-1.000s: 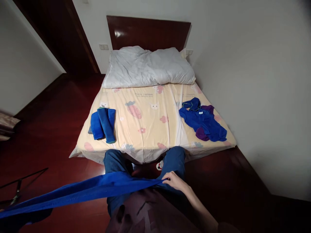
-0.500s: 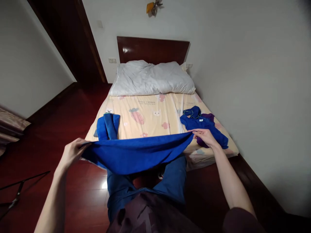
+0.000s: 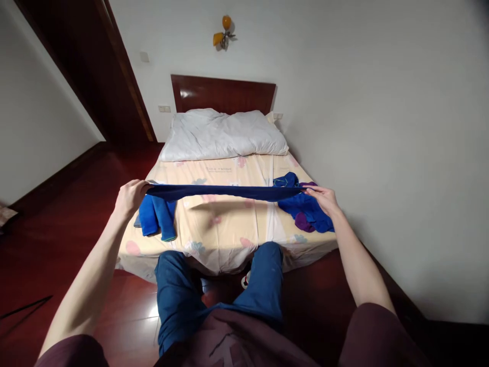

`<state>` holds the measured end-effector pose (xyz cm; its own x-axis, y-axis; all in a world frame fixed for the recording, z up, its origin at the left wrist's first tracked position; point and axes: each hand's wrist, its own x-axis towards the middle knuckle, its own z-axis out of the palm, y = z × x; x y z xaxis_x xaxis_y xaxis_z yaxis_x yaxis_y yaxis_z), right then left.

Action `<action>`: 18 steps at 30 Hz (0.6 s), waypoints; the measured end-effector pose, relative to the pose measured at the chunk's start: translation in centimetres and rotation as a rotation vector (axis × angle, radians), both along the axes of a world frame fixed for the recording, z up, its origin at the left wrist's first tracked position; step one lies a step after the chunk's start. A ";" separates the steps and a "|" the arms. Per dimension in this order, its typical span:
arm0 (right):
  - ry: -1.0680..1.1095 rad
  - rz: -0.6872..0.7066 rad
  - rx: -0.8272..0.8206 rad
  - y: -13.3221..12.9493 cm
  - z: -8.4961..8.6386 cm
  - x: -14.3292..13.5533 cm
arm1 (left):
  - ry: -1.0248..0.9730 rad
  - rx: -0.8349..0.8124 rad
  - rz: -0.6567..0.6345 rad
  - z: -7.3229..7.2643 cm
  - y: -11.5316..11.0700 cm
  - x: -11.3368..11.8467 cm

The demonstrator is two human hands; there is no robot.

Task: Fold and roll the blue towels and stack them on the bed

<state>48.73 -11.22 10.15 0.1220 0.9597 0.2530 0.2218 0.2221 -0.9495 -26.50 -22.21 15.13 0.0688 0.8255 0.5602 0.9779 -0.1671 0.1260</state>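
A blue towel (image 3: pixel 225 191) is stretched level above the bed, seen nearly edge-on as a narrow band. My left hand (image 3: pixel 132 198) pinches its left end, and my right hand (image 3: pixel 321 198) pinches its right end. Below my left hand, folded blue towels (image 3: pixel 158 216) lie side by side on the bed. Under and beside my right hand is a loose heap of crumpled blue cloth (image 3: pixel 305 206), with a purple cloth (image 3: pixel 303 221) showing among it.
The bed (image 3: pixel 217 239) has a cream patterned sheet. A white quilt (image 3: pixel 225 135) lies folded against the dark wooden headboard (image 3: pixel 223 94). A bare wall rises at the right. A thin black bar (image 3: pixel 26 307) is near the floor at lower left.
Both hands have risen and reached farther over the bed with the towel. Its hanging part has swung up and away from my legs. The view has tilted upward.
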 end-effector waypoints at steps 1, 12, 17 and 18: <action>-0.028 0.010 -0.040 -0.9 -0.6 0.6 | 0.020 -0.017 0.013 -0.5 -0.7 0.0; -0.160 0.127 -0.514 -5.8 0.1 6.6 | -0.253 -0.653 0.062 2.9 -6.0 -1.7; -0.175 0.162 -0.583 -3.4 1.8 5.3 | -0.303 -0.887 -0.064 3.3 -1.3 -1.4; -0.173 0.164 -0.581 -2.6 1.6 4.8 | -0.313 -0.905 -0.061 2.8 0.0 -1.1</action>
<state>53.56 -13.83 11.77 -0.0343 0.9493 -0.3124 0.3899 -0.2750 -0.8788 -27.64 -22.24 17.90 0.0815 0.9543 -0.2874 0.8710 0.0720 0.4861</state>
